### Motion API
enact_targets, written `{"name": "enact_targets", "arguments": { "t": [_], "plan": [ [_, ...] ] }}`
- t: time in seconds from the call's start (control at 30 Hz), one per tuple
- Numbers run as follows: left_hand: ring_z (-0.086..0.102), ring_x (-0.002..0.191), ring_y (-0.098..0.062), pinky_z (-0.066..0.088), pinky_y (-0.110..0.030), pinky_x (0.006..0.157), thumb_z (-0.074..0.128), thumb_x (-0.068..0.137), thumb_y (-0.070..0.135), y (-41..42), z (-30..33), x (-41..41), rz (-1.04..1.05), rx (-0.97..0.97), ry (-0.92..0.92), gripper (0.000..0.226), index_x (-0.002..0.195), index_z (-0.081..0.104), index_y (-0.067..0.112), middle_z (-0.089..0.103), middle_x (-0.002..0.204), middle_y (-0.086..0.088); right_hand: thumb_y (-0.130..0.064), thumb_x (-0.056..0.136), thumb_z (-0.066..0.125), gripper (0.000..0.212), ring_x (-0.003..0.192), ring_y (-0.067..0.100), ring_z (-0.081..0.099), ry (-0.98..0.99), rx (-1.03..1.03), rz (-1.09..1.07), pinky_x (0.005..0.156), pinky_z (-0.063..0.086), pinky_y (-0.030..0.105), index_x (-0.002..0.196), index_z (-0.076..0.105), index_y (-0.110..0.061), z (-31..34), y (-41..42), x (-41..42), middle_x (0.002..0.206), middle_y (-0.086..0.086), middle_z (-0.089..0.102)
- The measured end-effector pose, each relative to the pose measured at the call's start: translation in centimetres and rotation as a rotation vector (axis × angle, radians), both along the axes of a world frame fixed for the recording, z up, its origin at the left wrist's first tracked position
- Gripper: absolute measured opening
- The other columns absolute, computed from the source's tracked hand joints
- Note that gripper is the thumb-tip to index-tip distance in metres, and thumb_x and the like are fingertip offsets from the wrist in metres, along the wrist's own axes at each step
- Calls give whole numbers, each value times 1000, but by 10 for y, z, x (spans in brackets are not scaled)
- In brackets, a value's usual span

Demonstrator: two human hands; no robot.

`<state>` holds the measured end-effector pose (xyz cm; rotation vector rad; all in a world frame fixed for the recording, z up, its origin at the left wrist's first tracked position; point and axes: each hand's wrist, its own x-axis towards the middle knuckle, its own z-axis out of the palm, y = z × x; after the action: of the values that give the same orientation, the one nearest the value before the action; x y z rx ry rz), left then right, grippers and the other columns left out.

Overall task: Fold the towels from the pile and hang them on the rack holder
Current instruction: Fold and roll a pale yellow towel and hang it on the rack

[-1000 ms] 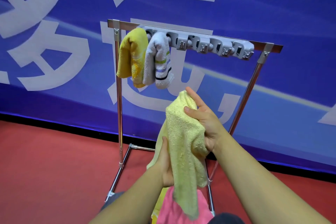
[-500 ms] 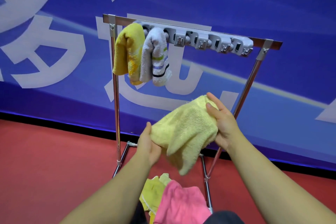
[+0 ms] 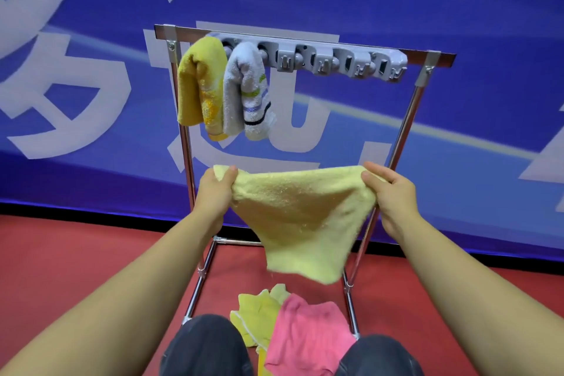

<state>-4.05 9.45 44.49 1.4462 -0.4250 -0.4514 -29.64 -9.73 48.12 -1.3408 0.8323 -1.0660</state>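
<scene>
Towel now spread wide, ready for folding.
Your left hand (image 3: 215, 192) and right hand (image 3: 392, 192) have pulled the bunched pale yellow towel (image 3: 300, 217) open at mid-frame, fingers (image 3: 370, 175) pinching its top corners.

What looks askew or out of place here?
Nothing is damaged. The pale yellow towel held between the left hand and right hand hangs lopsided, its lower edge dipping to the right. The pink towel lies crumpled on the floor pile.

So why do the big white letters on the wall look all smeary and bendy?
In the head view, the wide-angle lens bends the edges, so the banner curves; its letters are softly blurred. The rack and the pale towel between the left hand and right hand look sharper; lighting is even, no glare.
</scene>
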Motion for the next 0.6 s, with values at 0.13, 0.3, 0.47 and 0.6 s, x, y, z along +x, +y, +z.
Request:
{"name": "enact_targets", "arguments": {
  "t": [0.13, 0.3, 0.47, 0.6],
  "plan": [
    [66, 95, -24, 55, -41, 81, 55, 104, 38, -2, 14, 1, 30, 74, -115, 35, 129, 52, 14, 66, 118, -14, -13, 91, 74, 33, 106, 22, 72, -68, 50, -2, 102, 55, 47, 122, 72, -25, 5, 0, -5, 113, 3, 75],
    [58, 70, -28, 43, -33, 60, 47, 107, 35, 1, 23, 5, 7, 281, -376, 38, 142, 49, 18, 59, 85, -13, -13, 95, 69, 30, 101, 16, 73, -67, -9, -12, 89, 60, 29, 125, 72, -16, 13, 0, -10, 115, 5, 74],
    [70, 104, -28, 53, -36, 90, 73, 93, 22, 10, 28, 8, -416, 81, 220, 40, 126, 68, -1, 74, 111, -17, -16, 91, 74, 22, 80, -7, 70, -22, -34, -53, 69, 52, 8, 113, 76, -16, 12, -5, -12, 106, -3, 77],
    [70, 105, -27, 60, -29, 86, 66, 92, -5, 11, 20, 10, -319, 24, 164, 33, 125, 66, -2, 74, 114, -16, -17, 91, 75, 18, 68, -11, 68, -53, -5, -108, 63, 51, 6, 109, 77, -13, 10, -6, -14, 97, -6, 75]
  ]
}}
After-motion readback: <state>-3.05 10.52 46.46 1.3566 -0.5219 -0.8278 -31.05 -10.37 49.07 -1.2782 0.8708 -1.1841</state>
